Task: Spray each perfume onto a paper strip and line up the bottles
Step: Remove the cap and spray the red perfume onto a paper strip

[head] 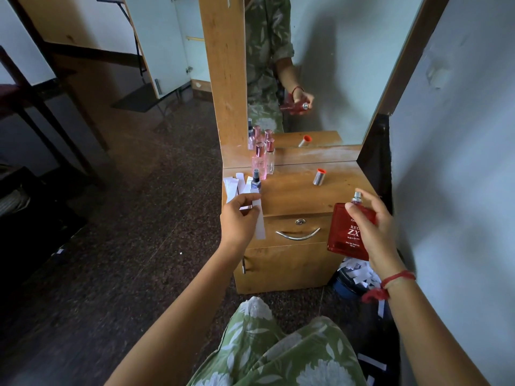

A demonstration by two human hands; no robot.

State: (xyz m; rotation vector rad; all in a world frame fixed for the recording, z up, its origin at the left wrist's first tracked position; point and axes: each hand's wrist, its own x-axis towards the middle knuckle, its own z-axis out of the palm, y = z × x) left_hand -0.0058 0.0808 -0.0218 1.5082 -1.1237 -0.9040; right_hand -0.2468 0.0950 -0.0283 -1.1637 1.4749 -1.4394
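My right hand grips a flat red perfume bottle in front of the dresser's right side, forefinger on its silver nozzle, which is uncapped. My left hand pinches a white paper strip that hangs down over the dresser's front left edge. A small blue bottle stands on the dresser top just beyond that hand. Behind it stand a pink bottle and a clear bottle. More white strips lie at the top's left edge.
A silver cap with a red end lies on the wooden dresser top. The mirror rises behind. A drawer with a metal handle sits below. A blue bin of used paper strips stands on the floor at right.
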